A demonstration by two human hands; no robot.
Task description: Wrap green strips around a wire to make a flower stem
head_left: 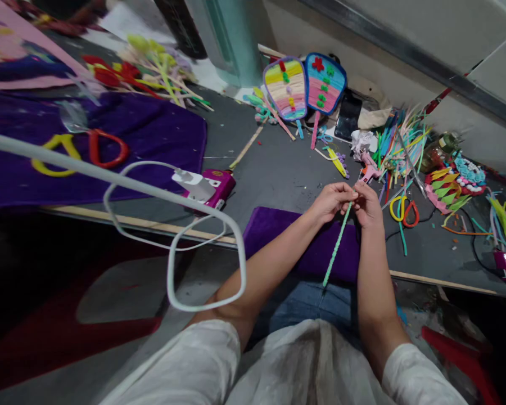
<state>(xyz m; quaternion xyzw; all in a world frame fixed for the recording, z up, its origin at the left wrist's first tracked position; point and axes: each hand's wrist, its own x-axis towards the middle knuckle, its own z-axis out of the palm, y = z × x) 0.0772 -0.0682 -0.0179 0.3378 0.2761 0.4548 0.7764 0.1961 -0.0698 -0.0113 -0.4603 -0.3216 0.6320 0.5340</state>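
Both hands meet at the upper end of a mint-green twisted pipe cleaner, whose long end hangs down toward my lap. Its thumb and fingers pinched, my left hand grips that end. Close against it, my right hand is closed on the same end; the exact grip between the fingertips is too small to make out. Below the hands lies a purple cloth over the table edge and my lap. Just beyond the fingers rests a pink glue gun.
Two colourful fan-shaped crafts lean by the wall. Bundled pipe cleaners and yellow-and-red scissors lie right. Leftward are a magenta power strip, another pair of scissors and a dark purple cloth. A white tube crosses the left foreground.
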